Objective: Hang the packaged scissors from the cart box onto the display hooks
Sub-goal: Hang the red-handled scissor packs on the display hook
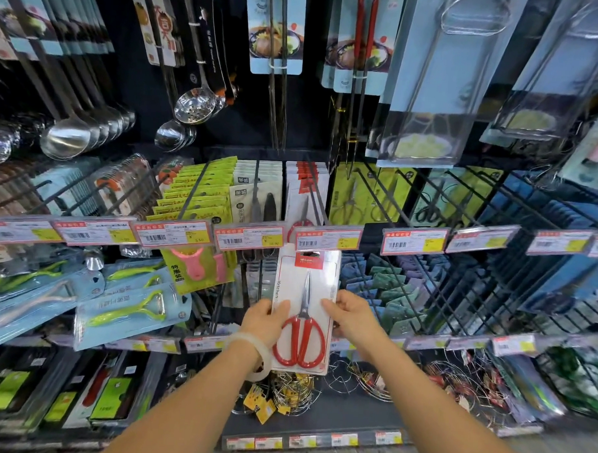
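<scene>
Both hands are on the packaged scissors (pixel 304 308), held upright just below the price tag (pixel 328 239): the left hand (pixel 264 319) grips its left edge, the right hand (pixel 350 314) pinches the right edge. The card's top touches that tag, with more scissors packs (pixel 306 189) hanging on the hook (pixel 314 192) right behind it.

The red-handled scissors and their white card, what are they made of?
Red-handled scissors: blades look like shiny bare metal, silvery and reflective; handles look like glossy red plastic. White backing card: probably stiff cardboard, flat and matte; any clear cover can't be told.
</scene>
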Motion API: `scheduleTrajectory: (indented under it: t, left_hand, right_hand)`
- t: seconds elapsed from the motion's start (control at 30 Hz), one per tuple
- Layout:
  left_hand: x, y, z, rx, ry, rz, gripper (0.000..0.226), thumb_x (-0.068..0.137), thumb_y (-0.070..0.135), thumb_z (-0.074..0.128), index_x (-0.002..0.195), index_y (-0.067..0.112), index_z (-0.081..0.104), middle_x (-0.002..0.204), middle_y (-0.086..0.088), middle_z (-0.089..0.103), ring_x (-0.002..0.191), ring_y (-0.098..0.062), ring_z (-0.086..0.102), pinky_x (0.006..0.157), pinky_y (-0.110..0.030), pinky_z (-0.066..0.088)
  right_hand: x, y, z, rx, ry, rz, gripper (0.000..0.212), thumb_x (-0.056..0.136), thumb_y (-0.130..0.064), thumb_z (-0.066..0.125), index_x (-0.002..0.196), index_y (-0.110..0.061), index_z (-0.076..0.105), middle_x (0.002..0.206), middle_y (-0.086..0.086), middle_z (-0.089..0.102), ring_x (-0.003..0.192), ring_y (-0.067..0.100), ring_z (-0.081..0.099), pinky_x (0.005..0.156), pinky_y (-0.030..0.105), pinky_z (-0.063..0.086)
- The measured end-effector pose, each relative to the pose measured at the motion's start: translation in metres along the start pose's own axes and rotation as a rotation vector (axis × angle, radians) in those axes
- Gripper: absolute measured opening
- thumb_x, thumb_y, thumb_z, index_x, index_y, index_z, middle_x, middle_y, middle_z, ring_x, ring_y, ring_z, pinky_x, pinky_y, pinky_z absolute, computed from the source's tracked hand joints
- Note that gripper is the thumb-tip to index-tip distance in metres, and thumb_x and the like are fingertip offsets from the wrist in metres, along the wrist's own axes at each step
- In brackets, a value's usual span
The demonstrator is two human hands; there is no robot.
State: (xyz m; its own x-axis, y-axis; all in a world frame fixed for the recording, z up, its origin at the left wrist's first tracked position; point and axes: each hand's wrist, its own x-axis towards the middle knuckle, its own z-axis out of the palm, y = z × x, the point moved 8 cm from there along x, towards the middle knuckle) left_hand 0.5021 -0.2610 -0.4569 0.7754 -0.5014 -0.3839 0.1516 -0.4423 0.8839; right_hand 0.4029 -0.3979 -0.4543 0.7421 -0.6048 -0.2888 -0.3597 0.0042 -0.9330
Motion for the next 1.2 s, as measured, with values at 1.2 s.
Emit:
scheduleTrajectory:
  t: [1.2]
  left_hand:
    - [0.03,0.039,0.004,0.007,0.055,0.068,0.035,0.096,0.026,0.049,0.125,0.007,0.054,0.107,-0.007,0.058,0.094,-0.02,0.053,0.083,-0.026,0.04]
  right_hand:
    - [0.037,-0.016,-0.023,-0.099,0.22,-0.01,0.033,0.097,-0.025,0.043,0.123,-0.006,0.051,0.1,0.007,0.062,0.088,0.02,0.057,0.079,0.034,0.047]
